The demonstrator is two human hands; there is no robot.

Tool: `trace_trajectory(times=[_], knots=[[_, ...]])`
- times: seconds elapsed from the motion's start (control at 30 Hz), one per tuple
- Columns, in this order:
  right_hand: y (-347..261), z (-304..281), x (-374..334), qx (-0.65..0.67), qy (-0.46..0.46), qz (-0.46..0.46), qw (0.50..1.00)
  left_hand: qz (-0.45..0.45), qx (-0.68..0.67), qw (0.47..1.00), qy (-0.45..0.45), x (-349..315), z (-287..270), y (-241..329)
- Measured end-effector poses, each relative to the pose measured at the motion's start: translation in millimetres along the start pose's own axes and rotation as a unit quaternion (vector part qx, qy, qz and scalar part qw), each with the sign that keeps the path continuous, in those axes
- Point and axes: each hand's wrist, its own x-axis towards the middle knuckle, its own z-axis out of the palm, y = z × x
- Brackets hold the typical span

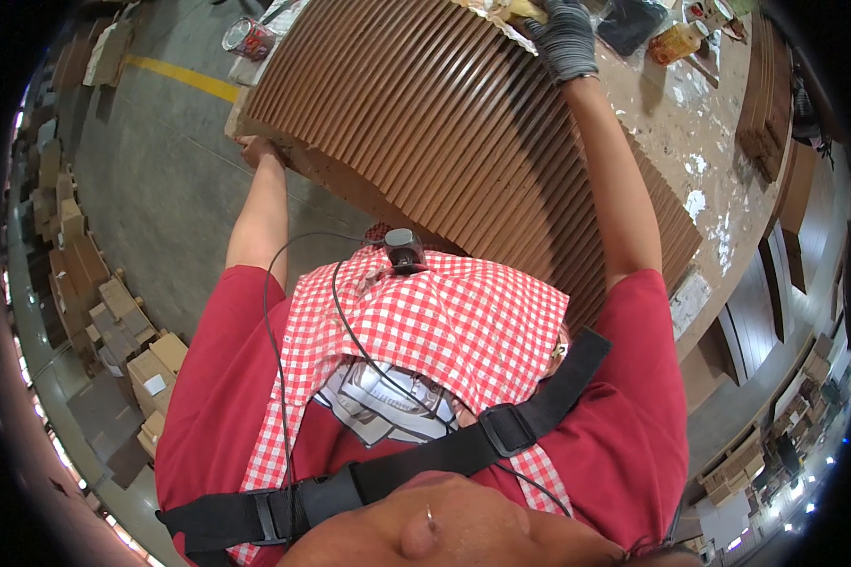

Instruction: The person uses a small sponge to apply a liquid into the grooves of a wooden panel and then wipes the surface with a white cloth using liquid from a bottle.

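A brown panel with many parallel ribs lies across the worktable in front of me. My bare left hand is at the table's left corner, its fingers curled at the edge just below the panel. Stretched to the panel's far side, my right hand wears a grey glove. Its fingers are closed by a crumpled yellowish piece, whose kind I cannot make out at the top rim of the picture. Whitish ragged material lies along the panel's edge beside that hand.
A red-labelled can stands beyond the left corner. Past my right hand are a dark flat tray and a yellow bottle. Brown strips are stacked at the table's right. Cardboard stacks line the floor on the left.
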Motion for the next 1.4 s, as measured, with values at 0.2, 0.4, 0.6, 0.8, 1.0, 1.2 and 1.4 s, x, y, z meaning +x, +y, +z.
trace_trajectory(times=[0.2,0.4,0.6,0.8,1.0,1.2,1.4], knots=[[-22.6,5.7,-21.0,0.086,-0.070,0.044,0.993,-0.021,-0.034,0.999,-0.023,-10.2,-4.3,5.9],[-90.0,4.1,-76.1,-0.019,-0.200,-0.039,0.979,-0.001,-0.028,1.000,-0.014,0.0,0.3,0.1],[-161.2,-15.1,-133.9,0.090,-0.257,-0.032,0.962,0.009,0.007,1.000,-0.012,22.1,4.9,-6.4],[-199.4,-29.7,-154.6,0.277,-0.399,-0.038,0.873,0.046,0.091,0.995,-0.003,4.9,-1.2,4.0],[-195.0,-31.2,-147.2,0.180,-0.317,-0.078,0.928,0.030,0.095,0.995,-0.030,-12.4,-10.7,12.5],[-157.8,-14.2,-124.8,0.050,-0.258,-0.102,0.960,-0.005,0.042,0.999,-0.009,6.8,-4.5,8.0],[-83.9,10.1,-70.3,0.004,-0.152,-0.097,0.984,-0.006,0.034,0.999,0.006,22.6,2.4,0.3]])
